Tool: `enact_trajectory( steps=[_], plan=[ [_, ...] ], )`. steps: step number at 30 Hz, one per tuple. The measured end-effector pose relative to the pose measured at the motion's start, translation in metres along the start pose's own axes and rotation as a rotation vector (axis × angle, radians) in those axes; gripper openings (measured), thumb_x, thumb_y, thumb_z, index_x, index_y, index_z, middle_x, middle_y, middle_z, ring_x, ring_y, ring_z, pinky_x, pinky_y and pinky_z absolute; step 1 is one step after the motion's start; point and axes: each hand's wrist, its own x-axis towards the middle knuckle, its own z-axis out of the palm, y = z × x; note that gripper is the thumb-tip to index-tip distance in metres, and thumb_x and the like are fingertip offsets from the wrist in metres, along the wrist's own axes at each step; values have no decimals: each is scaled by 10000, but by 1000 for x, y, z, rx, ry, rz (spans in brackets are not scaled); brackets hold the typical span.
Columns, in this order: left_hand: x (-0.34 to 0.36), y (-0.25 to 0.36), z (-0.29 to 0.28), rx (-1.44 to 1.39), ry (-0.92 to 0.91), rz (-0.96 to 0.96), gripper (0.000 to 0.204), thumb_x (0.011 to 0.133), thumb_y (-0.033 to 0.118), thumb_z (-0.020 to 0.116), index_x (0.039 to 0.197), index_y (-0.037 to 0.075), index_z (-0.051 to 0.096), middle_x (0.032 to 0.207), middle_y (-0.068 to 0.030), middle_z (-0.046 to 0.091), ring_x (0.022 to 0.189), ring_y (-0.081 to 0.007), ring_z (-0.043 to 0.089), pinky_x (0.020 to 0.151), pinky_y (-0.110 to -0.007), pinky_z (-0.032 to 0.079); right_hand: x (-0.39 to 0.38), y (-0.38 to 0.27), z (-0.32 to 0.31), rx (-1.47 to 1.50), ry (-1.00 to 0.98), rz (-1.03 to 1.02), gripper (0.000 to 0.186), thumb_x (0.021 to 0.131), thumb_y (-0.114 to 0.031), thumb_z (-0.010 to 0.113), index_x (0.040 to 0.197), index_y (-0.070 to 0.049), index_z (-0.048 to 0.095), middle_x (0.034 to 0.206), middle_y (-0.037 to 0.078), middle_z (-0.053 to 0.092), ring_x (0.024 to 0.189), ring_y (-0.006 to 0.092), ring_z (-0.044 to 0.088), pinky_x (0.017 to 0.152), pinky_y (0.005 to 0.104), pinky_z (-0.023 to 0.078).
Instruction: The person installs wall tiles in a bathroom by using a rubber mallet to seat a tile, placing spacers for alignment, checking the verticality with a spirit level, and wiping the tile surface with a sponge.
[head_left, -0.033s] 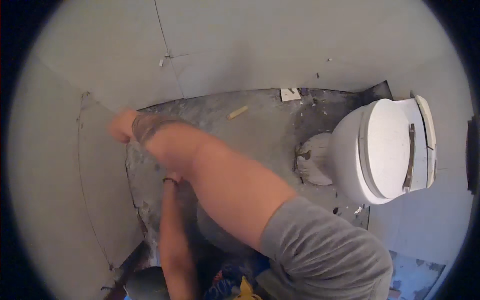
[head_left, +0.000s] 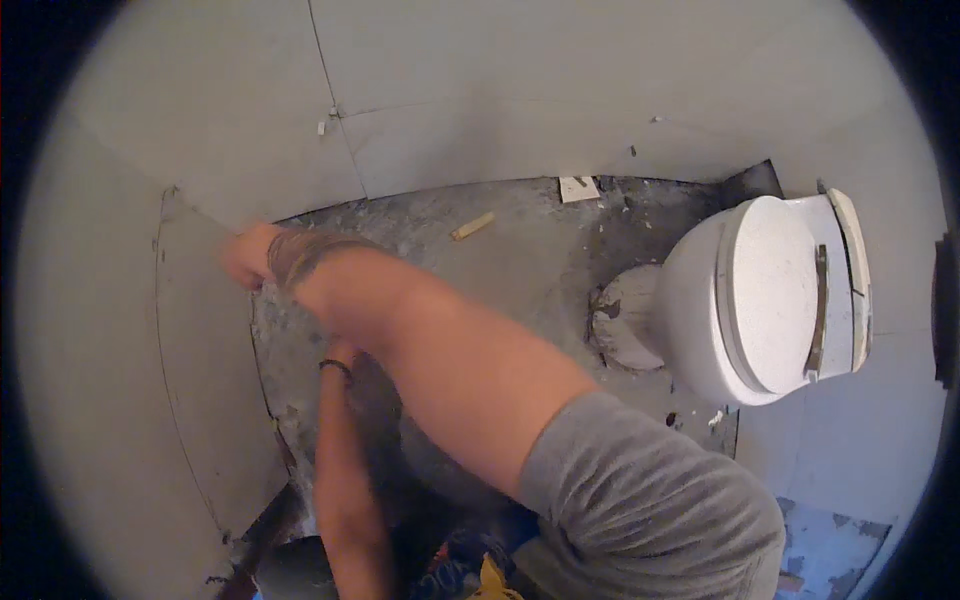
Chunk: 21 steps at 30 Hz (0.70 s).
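My right arm stretches across to the left, and my right hand is at the far left corner, where the grey wall meets the worn floor. The hand is smeared by motion, its fingers curl away from view, and whatever it might hold cannot be made out. Beneath that forearm, my left hand is mostly covered; only its back by the wrist shows, with a dark bracelet around the wrist. Its fingers are hidden.
A white toilet stands on the right, its base chipped and stained. A short wooden piece lies on the floor, and a pale square tile piece rests by the back wall. Small debris lies near the toilet.
My right hand has shifted very slightly down and right at the corner. My left wrist has moved a little toward me and to the left.
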Motion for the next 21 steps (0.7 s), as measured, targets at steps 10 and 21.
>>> enact_trajectory(
  steps=[10,21],
  plan=[
    [-105,90,-164,704,-121,-74,323,873,304,541,1166,170,560,1117,-51,589,981,-204,572,761,-446,465,-81,-71,-26,443,660,-396,161,683,-216,663,827,-146,683,853,77,657,787,292,633,647,433,514],
    [-376,160,-185,1007,-440,-46,483,887,319,573,1317,125,470,1235,-95,559,1044,-262,571,816,-414,491,-458,-145,-72,735,551,798,343,830,-361,587,987,-61,647,920,182,661,884,376,626,781,467,500]
  ],
)
